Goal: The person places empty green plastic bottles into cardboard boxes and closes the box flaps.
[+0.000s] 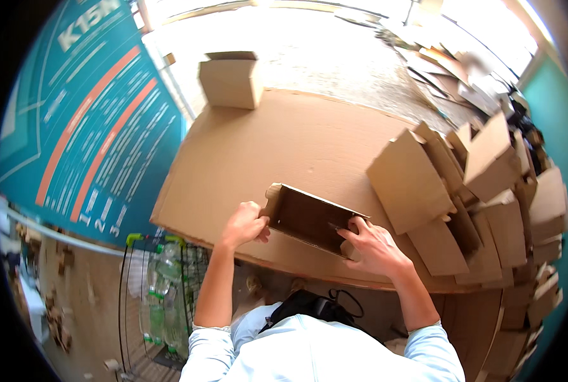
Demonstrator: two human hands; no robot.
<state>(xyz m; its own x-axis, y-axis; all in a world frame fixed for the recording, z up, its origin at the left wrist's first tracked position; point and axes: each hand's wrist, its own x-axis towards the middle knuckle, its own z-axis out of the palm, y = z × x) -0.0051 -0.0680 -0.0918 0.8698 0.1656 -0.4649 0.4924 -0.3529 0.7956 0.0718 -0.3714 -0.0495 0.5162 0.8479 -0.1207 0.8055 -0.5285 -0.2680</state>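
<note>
A long, narrow cardboard box (308,219) lies at the near edge of a large brown cardboard surface (277,140), its open top facing up and its dark inside showing. My left hand (247,224) is closed at the left end, fingers curled on the small flap there. At the other end my right hand (374,247) grips the right end wall, with some fingers reaching over the rim into the box. The exact hold of the left fingertips is partly hidden.
A small upright carton (230,81) stands at the far left corner. Several flattened or folded cardboard boxes (411,184) pile up on the right. To the left are a teal printed panel (99,127) and a wire cart (150,305) with plastic bottles.
</note>
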